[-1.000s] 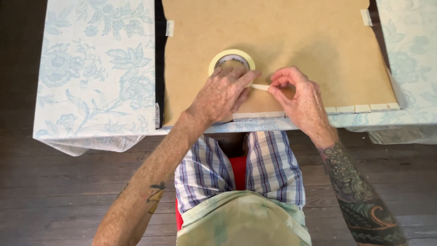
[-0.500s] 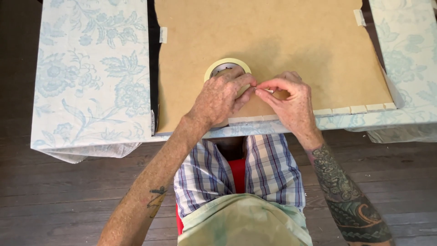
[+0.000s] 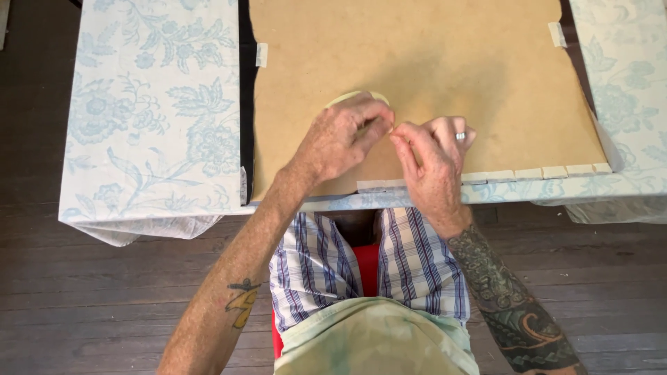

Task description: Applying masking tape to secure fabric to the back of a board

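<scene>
A tan hardboard panel lies flat on a table under a pale blue floral cloth. My left hand covers most of a roll of cream masking tape lying on the panel and grips it. My right hand, with a ring on one finger, pinches the tape's free end right against the left fingertips. Short tape pieces line the panel's near edge, with one longer strip under my hands.
Small tape tabs hold the panel at its left edge and far right corner. A dark gap runs beside the panel's left side. Dark wooden floorboards lie below the table's near edge.
My right hand has come in toward the left, so the stretch of tape pulled out a second ago is no longer visible. The view has also shifted slightly.
</scene>
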